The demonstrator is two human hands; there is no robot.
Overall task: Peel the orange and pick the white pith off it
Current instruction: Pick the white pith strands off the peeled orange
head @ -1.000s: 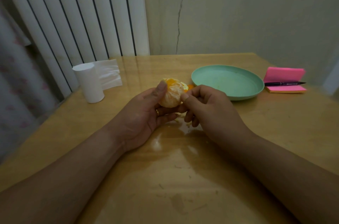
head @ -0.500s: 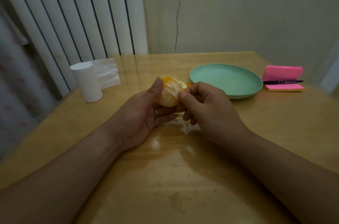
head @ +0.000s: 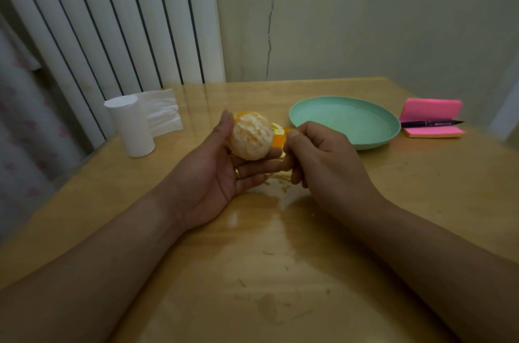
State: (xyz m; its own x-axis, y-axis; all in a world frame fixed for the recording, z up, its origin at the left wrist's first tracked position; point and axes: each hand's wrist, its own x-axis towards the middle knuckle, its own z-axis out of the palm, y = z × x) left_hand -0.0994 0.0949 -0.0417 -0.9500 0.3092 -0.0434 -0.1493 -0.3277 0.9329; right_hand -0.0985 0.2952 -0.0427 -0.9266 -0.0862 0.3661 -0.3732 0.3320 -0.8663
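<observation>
A peeled orange (head: 251, 136), pale with white pith, sits in my left hand (head: 216, 171), thumb on its left side and fingers curled under it. My right hand (head: 320, 160) is just right of the fruit, fingers curled with thumb and forefinger pressed together; what they pinch is too small to see. Orange peel pieces (head: 279, 139) lie on the table behind the two hands. Small pith scraps (head: 280, 179) lie on the table under my hands.
A green plate (head: 390, 129) stands to the right of the hands. A toilet paper roll (head: 130, 127) with a loose sheet stands at the left. A pink sticky-note pad (head: 432, 109) with a black pen (head: 429, 123) lies far right. A white radiator stands behind the table.
My right hand has drawn a little away from the orange to the right. My left hand has turned the fruit, so more of its pale side faces me.
</observation>
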